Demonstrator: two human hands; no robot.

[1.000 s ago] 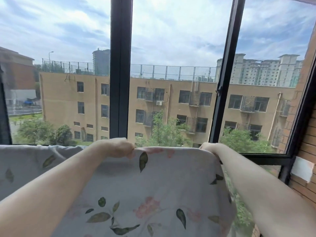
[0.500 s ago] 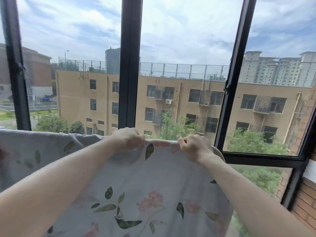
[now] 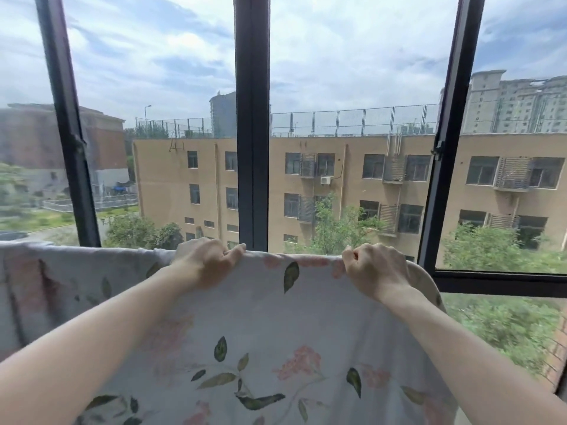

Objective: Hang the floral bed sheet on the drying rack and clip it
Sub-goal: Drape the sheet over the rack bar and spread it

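The floral bed sheet (image 3: 260, 326), white with pink flowers and green leaves, hangs spread across the lower half of the view, its top fold running level in front of the window. My left hand (image 3: 205, 259) is closed on that top fold near the middle. My right hand (image 3: 376, 268) pinches the same fold further right, close to the sheet's rounded right end. The drying rack is hidden under the cloth. No clip is in sight.
Black window frame bars (image 3: 252, 118) stand straight ahead, with a lower sill bar (image 3: 500, 283) at the right. A brick wall (image 3: 557, 357) edges the far right. Outside are tan buildings and trees.
My right hand has slid left along the top fold, from the sheet's right end toward the middle. The view has turned left, showing another window bar. My left hand keeps its hold.
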